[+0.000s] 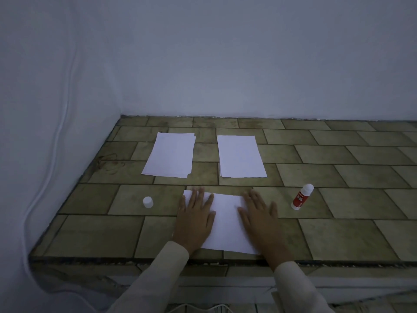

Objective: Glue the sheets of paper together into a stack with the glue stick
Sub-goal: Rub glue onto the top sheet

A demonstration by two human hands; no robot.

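Tiled table (pixel 338 199) carried two piles at the back, left pile (pixel 170 154) and right pile (pixel 240 155). The sheet (pixel 228 224) lay near the front edge. Left grip (pixel 195 219) and right grip (pixel 259 219) pressed it flat, fingers straight, grasping nothing. Smoothing from the middle outward would likely bond best (no trapped wrinkles). Glue stick (pixel 302 197) stood to the right, cap (pixel 148 202) to the left.

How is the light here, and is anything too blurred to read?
Head view: dim, bluish light; no glare on the white paper sheet under the flat left hand and right hand; print on the red-and-white plastic glue stick is too blurred to read.
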